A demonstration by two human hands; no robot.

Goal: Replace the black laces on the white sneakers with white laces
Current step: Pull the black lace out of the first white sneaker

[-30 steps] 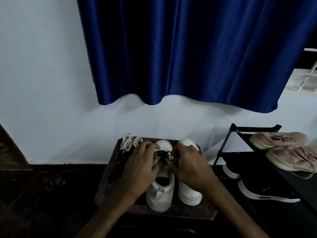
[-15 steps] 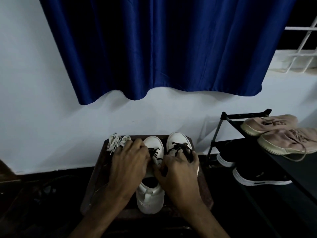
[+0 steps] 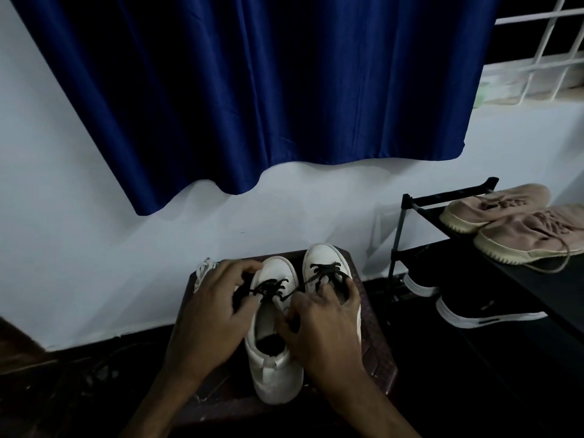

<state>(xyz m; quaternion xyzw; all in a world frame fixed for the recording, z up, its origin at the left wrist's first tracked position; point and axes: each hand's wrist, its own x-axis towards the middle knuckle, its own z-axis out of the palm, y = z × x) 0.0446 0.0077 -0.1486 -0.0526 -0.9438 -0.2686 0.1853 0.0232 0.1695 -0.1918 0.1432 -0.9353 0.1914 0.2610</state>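
Two white sneakers stand side by side on a small dark stool (image 3: 376,352), toes toward the wall. The left sneaker (image 3: 275,365) carries a black lace (image 3: 268,287) across its front. My left hand (image 3: 215,314) curls over its left side, fingers pinching that lace. My right hand (image 3: 322,330) covers the back of the right sneaker (image 3: 322,257) and pinches the black lace near the left shoe's tongue. The right sneaker's black lace (image 3: 327,270) shows above my fingers. A bundle of white laces (image 3: 203,270) lies at the stool's far left corner, partly behind my left hand.
A black shoe rack (image 3: 442,197) stands to the right with two pink sneakers (image 3: 518,226) on top and black sneakers (image 3: 480,311) below. A white wall and a blue curtain (image 3: 252,90) are behind the stool. Dark floor surrounds it.
The view has tilted and shifted. Both hands have drawn back a little toward me, so more of both sneakers' toes and black laces shows. Both hands stay on the left sneaker's lace.
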